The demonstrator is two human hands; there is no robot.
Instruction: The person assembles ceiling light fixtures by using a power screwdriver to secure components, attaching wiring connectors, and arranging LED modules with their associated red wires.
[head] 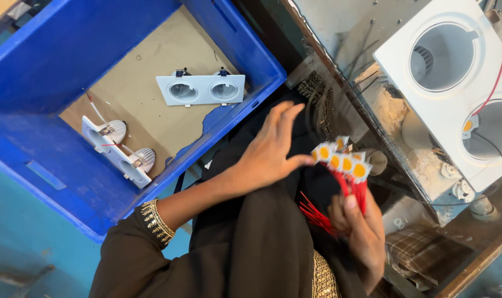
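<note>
Right hand: fingers clamped on a bunch of red-wired LED chips, held over the lap.
Left hand: fingers spread apart, thumb tip touching the nearest chip.
Workbench: white twin downlight housing lying on it, a red wire running into one opening.
Blue crate: two smaller twin downlights inside on cardboard.
</note>
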